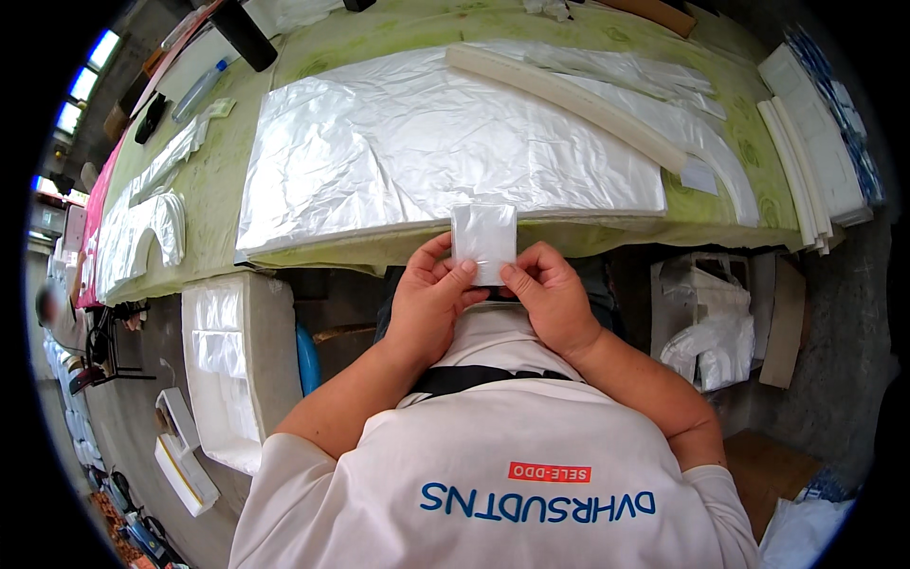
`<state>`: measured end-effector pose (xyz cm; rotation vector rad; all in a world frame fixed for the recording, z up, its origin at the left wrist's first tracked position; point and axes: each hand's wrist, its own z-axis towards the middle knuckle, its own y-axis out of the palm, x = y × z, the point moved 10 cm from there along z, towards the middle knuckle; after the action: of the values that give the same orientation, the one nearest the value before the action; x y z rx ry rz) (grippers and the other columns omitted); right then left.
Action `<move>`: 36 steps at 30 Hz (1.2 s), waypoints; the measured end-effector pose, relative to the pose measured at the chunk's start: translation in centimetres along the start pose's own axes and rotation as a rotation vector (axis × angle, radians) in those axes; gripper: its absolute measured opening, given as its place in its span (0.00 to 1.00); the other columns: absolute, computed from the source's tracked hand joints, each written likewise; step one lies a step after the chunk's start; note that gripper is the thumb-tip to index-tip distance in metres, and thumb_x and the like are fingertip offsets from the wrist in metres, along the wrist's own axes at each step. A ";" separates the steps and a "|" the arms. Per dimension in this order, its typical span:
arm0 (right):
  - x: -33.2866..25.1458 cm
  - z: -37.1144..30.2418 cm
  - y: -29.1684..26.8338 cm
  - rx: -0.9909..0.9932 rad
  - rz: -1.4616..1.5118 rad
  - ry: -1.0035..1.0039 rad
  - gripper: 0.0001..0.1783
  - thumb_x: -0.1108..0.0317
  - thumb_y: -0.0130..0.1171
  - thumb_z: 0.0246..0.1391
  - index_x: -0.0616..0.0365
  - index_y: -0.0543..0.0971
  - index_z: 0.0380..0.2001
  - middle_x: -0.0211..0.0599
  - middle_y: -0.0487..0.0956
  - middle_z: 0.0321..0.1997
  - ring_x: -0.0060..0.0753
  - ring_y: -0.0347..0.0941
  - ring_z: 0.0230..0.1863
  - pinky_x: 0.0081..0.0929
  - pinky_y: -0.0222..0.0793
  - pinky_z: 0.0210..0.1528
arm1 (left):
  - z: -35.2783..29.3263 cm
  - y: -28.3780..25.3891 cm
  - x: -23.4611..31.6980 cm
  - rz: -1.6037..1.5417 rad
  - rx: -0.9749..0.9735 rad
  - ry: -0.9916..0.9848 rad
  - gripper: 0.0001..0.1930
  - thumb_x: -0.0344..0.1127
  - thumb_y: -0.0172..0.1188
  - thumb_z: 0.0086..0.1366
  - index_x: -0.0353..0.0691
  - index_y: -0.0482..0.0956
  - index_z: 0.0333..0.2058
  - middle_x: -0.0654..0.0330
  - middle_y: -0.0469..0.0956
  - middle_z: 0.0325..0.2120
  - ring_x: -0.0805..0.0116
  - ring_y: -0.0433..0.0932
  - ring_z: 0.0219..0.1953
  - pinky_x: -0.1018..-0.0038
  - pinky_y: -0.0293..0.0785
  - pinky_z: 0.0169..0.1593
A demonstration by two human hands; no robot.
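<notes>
Between my two hands is a small folded packet of clear plastic film (484, 232), held upright at the table's near edge. My left hand (431, 294) pinches its lower left side, thumb in front and fingers behind. On the lower right side, my right hand (550, 292) grips it with the thumb pressed on the face. Just beyond the packet, a wide stack of shiny plastic sheets (379, 152) lies on the green-covered table (360, 254). A long pale tube-like roll (569, 100) rests slantwise across the sheets.
At the left below the table stands a white foam box (270, 360) with folded plastic inside. Another box (673, 294) with crumpled plastic is at the right. A plastic bottle (199, 92) and a black cylinder (243, 36) are at the far left. Another person (66, 318) is at the left edge.
</notes>
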<state>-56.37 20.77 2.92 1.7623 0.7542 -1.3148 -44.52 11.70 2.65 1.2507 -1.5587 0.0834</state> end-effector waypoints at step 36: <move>2.4 2.3 0.3 0.019 0.191 0.156 0.08 0.73 0.53 0.66 0.55 0.74 0.48 0.32 0.77 0.37 0.26 0.73 0.34 0.27 0.74 0.40 | -23.7 -46.0 21.4 0.934 1.048 0.514 0.09 0.27 0.55 0.63 0.40 0.83 0.38 0.69 0.79 0.28 0.80 0.73 0.29 0.81 0.69 0.35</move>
<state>-56.49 18.64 0.33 1.9177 0.6413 -1.0703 7.79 -8.10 4.38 0.9543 -1.5025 1.8488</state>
